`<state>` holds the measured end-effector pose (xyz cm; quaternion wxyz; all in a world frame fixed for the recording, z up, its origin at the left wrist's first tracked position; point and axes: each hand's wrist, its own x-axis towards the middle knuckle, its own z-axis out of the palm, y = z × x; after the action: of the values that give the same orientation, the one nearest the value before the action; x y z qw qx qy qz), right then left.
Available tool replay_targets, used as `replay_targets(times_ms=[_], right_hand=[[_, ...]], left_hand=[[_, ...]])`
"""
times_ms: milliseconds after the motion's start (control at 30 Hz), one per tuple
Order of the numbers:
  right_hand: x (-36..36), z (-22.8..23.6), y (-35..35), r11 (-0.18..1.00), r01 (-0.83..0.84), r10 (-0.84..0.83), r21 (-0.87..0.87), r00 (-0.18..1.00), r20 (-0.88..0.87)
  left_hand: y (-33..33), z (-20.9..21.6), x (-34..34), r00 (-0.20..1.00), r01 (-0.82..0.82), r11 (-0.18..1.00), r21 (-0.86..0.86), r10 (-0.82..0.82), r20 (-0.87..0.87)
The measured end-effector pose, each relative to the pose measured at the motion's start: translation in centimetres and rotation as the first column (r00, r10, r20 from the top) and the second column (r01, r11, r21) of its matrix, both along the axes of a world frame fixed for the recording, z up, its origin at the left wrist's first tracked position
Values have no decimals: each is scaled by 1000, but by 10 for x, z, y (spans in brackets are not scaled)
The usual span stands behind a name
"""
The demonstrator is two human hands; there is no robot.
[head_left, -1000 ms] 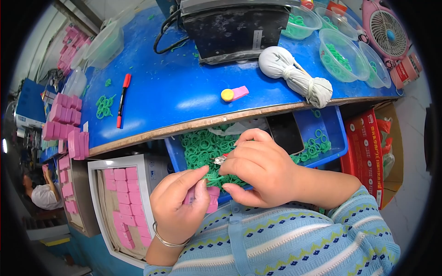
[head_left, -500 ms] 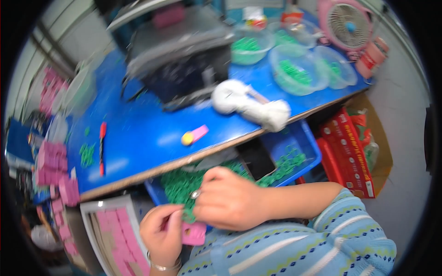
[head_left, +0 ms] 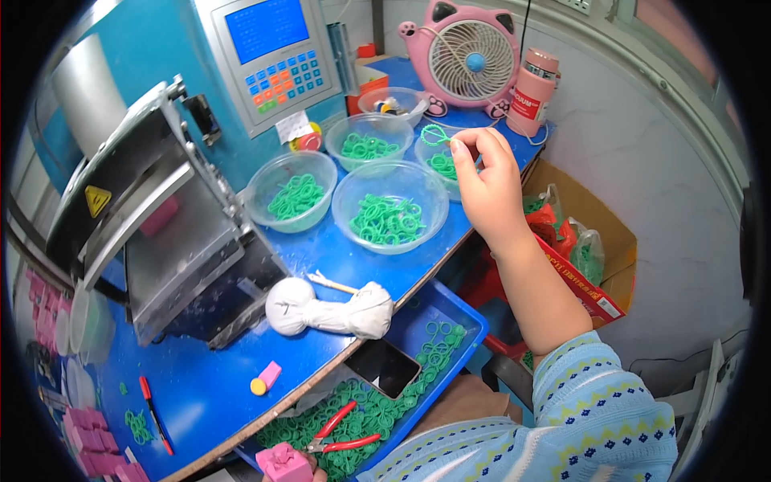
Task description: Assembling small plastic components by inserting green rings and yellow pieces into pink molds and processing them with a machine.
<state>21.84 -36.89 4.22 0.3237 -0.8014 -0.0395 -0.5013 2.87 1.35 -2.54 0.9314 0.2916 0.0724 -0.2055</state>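
Green looped piece (head_left: pixel 442 140) in right hand (head_left: pixel 491 186), long axis near-level, loop leftward

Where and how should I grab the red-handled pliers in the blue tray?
Probably best by both red handles, coming from the right and above. The pliers appear to lie over loose green loops, handles spread open toward the right, while the jaws point left, close to the pink block.

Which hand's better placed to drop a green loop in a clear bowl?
Right, I'd say: the right hand holds a green loop up by the clear bowls. The left hand, mostly out of frame, holds a pink block.
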Motion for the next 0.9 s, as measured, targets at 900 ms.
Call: replay_targets(times_ms=[900], right_hand=[[47, 5, -56, 965, 123, -210, -233, 892, -400]], left_hand=[[-40, 20, 29, 961, -204, 423, 883, -84, 262]])
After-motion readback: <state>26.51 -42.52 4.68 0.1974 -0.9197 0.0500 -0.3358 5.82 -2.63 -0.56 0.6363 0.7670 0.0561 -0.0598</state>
